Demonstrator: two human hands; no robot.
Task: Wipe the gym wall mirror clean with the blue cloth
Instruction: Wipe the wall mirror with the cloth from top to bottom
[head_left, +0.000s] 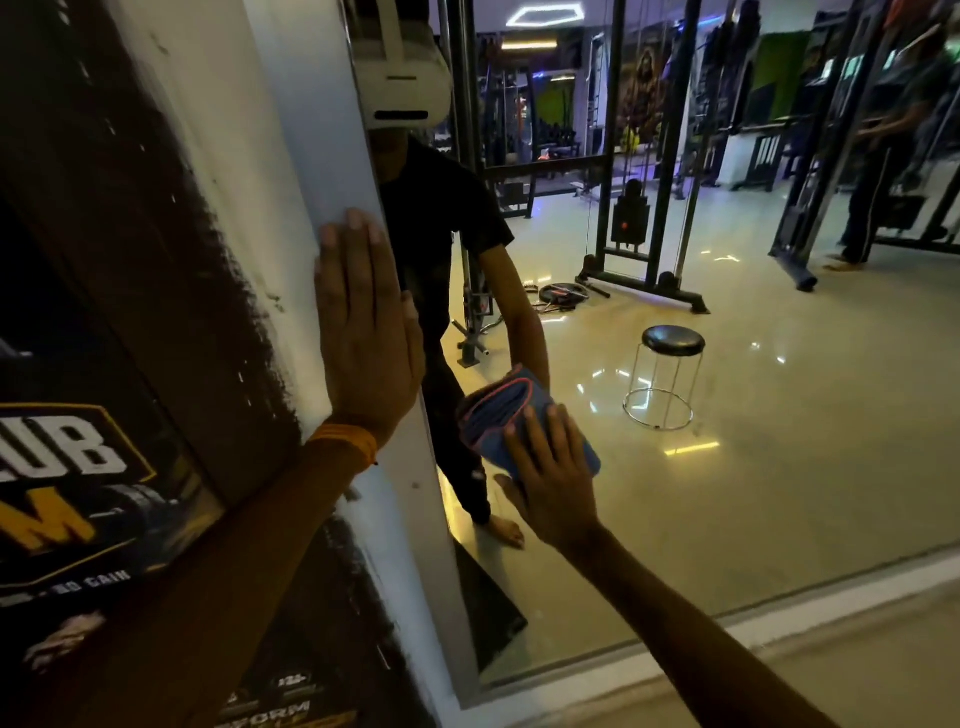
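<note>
At far left hung a dark poster (93, 467), its lettering cut off by the frame edge. Beside it, the left hand (363, 338) lay flat and open on the white pillar (291, 171), holding nothing. Right of the pillar, the right hand (550, 478) pressed the folded blue cloth (498, 410) flat-fingered against the mirror (779, 415); its long axis ran perhaps diagonally. A reflected stool (670, 374) stood farther right.
</note>
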